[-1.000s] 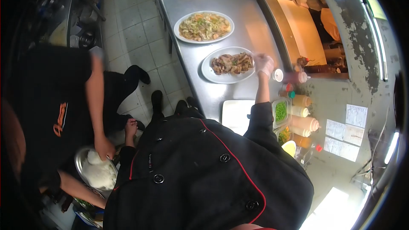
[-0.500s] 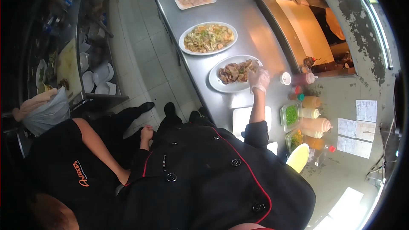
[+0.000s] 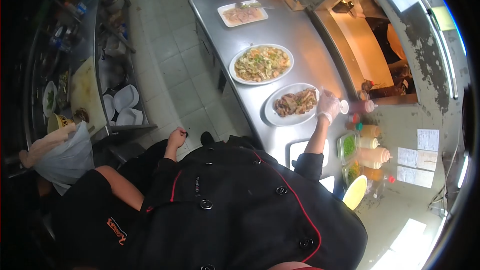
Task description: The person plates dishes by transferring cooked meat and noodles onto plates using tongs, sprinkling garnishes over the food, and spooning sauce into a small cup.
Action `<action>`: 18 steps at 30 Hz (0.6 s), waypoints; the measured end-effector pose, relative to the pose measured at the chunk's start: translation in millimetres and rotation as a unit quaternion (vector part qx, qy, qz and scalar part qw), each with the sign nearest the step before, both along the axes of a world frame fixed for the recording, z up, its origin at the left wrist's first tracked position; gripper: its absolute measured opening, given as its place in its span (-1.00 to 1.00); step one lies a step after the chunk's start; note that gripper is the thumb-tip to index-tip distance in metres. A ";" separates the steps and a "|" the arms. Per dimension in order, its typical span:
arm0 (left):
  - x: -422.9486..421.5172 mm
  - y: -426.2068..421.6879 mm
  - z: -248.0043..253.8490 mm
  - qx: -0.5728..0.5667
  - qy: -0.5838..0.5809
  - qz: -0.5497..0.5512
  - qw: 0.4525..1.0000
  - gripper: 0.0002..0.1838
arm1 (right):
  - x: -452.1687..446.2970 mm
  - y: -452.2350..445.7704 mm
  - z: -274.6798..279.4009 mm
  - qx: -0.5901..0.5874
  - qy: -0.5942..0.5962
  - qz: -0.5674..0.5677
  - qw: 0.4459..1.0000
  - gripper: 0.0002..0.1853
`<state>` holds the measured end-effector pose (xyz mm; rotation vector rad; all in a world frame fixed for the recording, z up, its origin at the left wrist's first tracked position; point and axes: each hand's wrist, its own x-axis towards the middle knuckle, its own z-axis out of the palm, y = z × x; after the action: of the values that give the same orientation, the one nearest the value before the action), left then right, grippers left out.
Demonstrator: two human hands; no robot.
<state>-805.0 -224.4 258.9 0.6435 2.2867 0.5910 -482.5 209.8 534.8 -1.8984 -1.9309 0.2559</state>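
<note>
My right hand (image 3: 328, 106), in a clear glove, is at the right rim of an oval white plate (image 3: 270, 115) of sliced browned meat (image 3: 296, 103). Its fingers lie between that rim and a small white cup (image 3: 344, 106); they are blurred, so I cannot tell whether they grip or only touch. Low at my side, my bare left hand (image 3: 176, 138) is loosely curled. A tiny dark spot shows at its fingertips, too small to name. Farther along the steel table stands an oval plate (image 3: 233, 72) of noodles with vegetables (image 3: 262, 63).
A rectangular dish (image 3: 242, 14) with a spoon is at the steel table's (image 3: 210, 12) far end. Sauce bottles (image 3: 375, 155) and a tub of chopped greens (image 3: 346, 145) line the wall below the serving hatch (image 3: 367, 45). A co-worker's arm (image 3: 120, 187) is close on my left.
My right hand has moved off the meat to the plate's right edge, nearer the small cup. The view has shifted, and the co-worker has shifted downward in view.
</note>
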 end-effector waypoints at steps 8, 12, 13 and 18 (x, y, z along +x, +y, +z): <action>-28.0 -20.0 -38.5 0.019 0.001 0.046 0.999 -0.79 | -114.4 92.4 17.0 -0.035 -0.008 0.095 0.995 -0.61; -22.0 -47.8 -53.5 -0.023 -0.074 0.173 0.982 -0.77 | -174.6 202.4 3.7 -0.045 -0.053 0.150 0.986 -0.59; -20.5 -36.7 -27.9 -0.062 -0.125 0.239 0.961 -0.77 | -193.7 228.1 4.8 -0.031 -0.098 0.196 0.975 -0.68; -29.0 -53.5 3.6 -0.114 -0.018 0.165 0.980 -0.68 | -233.7 392.5 -98.5 -0.034 -0.227 0.346 0.910 -0.71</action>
<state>-834.1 -277.9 262.6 0.1420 2.3986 0.4769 -716.2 602.3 436.3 -1.3024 -2.9065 0.0811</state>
